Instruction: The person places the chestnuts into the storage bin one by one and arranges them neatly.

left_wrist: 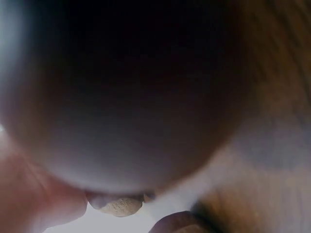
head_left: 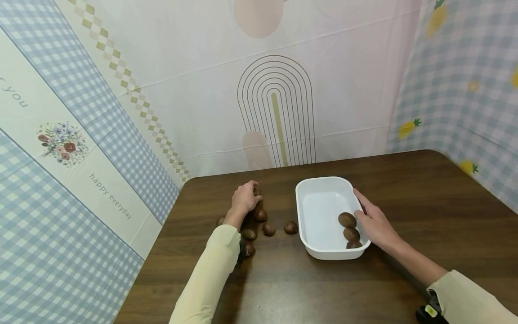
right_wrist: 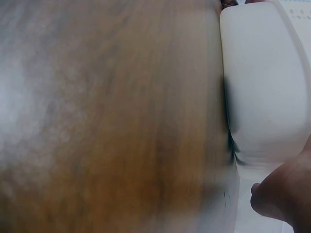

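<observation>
At the left of the table, my left hand (head_left: 244,198) has thumb and fingers curled round a chestnut (head_left: 256,191), low over several others. Loose chestnuts (head_left: 261,216) lie below and beside this hand, and one chestnut (head_left: 290,227) sits apart near the white rectangular tub. My right hand (head_left: 376,225) grips the right side of the tub (head_left: 315,250), thumb over the rim. Inside, 3 chestnuts (head_left: 347,220) line its right wall. A big dark blur fills most of the left wrist view; below it shows a chestnut's pale base (left_wrist: 122,207).
The dark wooden table (head_left: 283,288) has a back edge against a patterned cloth (head_left: 194,90). Blue checked cloth hangs on the left and right sides. A small wrist device (head_left: 430,311) sits at the right sleeve.
</observation>
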Demonstrator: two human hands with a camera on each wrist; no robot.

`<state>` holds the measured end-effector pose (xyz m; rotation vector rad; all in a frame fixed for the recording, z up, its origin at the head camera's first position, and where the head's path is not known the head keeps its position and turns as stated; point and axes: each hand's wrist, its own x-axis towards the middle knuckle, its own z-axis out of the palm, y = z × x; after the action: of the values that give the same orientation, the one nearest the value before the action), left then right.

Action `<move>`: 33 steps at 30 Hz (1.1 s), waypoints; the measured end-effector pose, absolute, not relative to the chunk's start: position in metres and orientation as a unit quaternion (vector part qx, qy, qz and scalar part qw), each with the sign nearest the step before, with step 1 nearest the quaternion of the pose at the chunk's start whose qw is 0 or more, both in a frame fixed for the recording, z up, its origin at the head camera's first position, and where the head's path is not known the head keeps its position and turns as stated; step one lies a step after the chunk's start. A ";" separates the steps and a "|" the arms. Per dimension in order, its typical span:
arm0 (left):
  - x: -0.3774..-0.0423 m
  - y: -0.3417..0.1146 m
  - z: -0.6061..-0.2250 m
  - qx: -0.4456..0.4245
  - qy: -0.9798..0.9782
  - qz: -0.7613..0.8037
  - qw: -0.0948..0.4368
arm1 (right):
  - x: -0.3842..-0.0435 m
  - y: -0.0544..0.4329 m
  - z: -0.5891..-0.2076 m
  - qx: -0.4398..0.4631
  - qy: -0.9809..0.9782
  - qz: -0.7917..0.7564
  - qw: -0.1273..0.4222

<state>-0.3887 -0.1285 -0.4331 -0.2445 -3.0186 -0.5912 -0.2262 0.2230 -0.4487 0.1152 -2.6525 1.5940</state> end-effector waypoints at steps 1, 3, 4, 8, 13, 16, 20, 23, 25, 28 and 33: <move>-0.388 -0.128 -0.433 -0.079 -0.978 -0.190 0.028 | -0.226 0.223 -0.449 0.038 -0.856 0.515 0.023; -0.388 -0.128 -0.433 -0.078 -0.978 -0.189 0.030 | -0.226 0.223 -0.449 0.038 -0.856 0.515 0.023; -0.388 -0.128 -0.433 -0.078 -0.979 -0.188 0.033 | -0.226 0.223 -0.448 0.039 -0.856 0.515 0.023; -0.388 -0.129 -0.433 -0.079 -0.978 -0.187 0.042 | -0.226 0.223 -0.448 0.038 -0.858 0.512 0.023; -0.391 -0.131 -0.433 -0.084 -0.980 -0.176 0.039 | -0.226 0.223 -0.448 0.036 -0.858 0.511 0.024; -0.392 -0.132 -0.431 -0.089 -0.980 -0.172 0.036 | -0.226 0.223 -0.448 0.036 -0.857 0.513 0.022; -0.392 -0.129 -0.426 -0.099 -0.979 -0.175 0.041 | -0.226 0.223 -0.449 0.035 -0.858 0.512 0.020; -0.391 -0.124 -0.422 -0.109 -0.977 -0.179 0.043 | -0.227 0.223 -0.449 0.032 -0.860 0.509 0.020; -0.391 -0.119 -0.418 -0.115 -0.976 -0.181 0.046 | -0.227 0.223 -0.450 0.030 -0.861 0.507 0.020; -0.389 -0.112 -0.412 -0.127 -0.973 -0.184 0.050 | -0.227 0.223 -0.450 0.029 -0.862 0.506 0.018; -0.387 -0.099 -0.402 -0.145 -0.970 -0.188 0.061 | -0.226 0.223 -0.449 0.030 -0.861 0.507 0.015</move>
<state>-0.3872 -0.0992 -0.4024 -0.4376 -2.9325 -0.5682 -0.2262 0.2234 -0.4491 0.0934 -2.6801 1.5766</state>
